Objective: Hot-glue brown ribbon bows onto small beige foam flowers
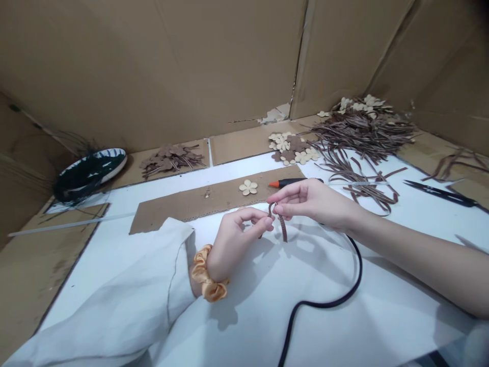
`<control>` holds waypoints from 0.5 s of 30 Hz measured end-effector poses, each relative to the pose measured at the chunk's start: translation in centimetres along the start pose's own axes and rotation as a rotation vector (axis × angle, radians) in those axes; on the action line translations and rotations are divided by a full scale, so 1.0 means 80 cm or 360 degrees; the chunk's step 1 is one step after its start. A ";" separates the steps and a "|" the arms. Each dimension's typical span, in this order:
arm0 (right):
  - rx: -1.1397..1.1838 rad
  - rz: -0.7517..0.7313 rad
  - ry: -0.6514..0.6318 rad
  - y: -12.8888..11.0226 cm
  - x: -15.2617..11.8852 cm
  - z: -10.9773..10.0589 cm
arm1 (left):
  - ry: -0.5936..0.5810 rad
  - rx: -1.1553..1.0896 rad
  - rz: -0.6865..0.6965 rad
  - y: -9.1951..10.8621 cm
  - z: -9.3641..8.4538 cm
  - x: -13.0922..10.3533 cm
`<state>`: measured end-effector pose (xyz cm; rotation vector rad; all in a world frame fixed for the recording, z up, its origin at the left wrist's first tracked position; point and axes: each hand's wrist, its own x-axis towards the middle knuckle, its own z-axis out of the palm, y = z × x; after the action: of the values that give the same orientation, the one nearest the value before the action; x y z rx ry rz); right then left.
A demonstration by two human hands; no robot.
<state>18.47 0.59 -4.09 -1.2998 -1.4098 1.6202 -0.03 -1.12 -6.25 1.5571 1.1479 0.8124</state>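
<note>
Fingers [284, 193] of left hand [237, 240] and right hand [314, 205] pinch brown strip [283, 232], partly hidden; far-left dish [116, 170] holds dark strands [86, 171], individually indistinct.

1 head view, near, forward-down over tabletop [244, 334]

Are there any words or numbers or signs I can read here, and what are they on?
None: I can't read any word, label, brand, number or sign.
The strip in the hands shows no letters.
The blue marks on the dish are stripes, not writing.
Any print on the pen or tweezers is too small to read.
</note>
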 end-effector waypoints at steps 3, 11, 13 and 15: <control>-0.0065 -0.0006 -0.0001 -0.001 -0.001 0.002 | -0.0013 0.0056 0.0059 -0.001 0.000 -0.001; -0.0317 -0.0013 0.0000 -0.008 -0.002 -0.002 | -0.0097 0.0030 0.0068 -0.003 0.001 0.004; -0.0307 -0.0015 0.0011 -0.009 -0.002 -0.003 | -0.0095 -0.0006 0.0035 -0.004 0.002 0.006; -0.0281 -0.0020 0.0014 -0.010 -0.001 -0.005 | -0.0167 -0.0134 -0.0038 -0.006 0.002 0.006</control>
<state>18.79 0.82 -3.28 -1.3924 -1.5818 1.5072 0.18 -0.71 -6.74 1.4960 1.0419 0.7449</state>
